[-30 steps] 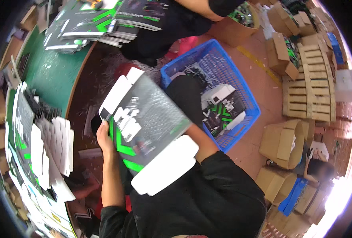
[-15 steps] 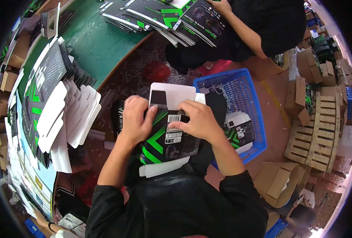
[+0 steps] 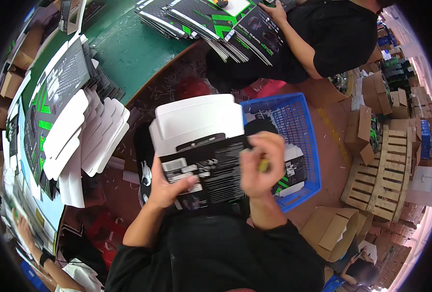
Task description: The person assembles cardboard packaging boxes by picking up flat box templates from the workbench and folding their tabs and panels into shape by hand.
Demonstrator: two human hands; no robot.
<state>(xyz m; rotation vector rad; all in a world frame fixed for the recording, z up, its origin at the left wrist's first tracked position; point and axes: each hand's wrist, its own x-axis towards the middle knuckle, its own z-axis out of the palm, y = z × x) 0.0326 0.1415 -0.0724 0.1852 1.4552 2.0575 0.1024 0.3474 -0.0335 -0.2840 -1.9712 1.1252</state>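
A black printed carton (image 3: 221, 170) with green accents on its design lies in front of my body, its white flap (image 3: 199, 117) standing open at the far end. My left hand (image 3: 166, 187) grips the carton's left side, thumb on top over the printed panel. At the carton's right edge is my right hand (image 3: 262, 165), fingers curled and smeared by motion. A small yellowish thing shows between those fingers, too blurred to name. Whether the right hand touches the carton I cannot tell.
A blue basket (image 3: 313, 160) holding folded cartons and paper shreds stands at my right. Flat cartons (image 3: 87, 131) with white flaps pile on the green table (image 3: 123, 53) at left. A co-worker's arm (image 3: 296, 41) reaches over stacked cartons ahead. A wooden pallet (image 3: 379, 170) lies farther right.
The carton has turned so its text-covered panel and wide white flap face up. My left hand moved down its left side; my right hand moved right, fingers curling.
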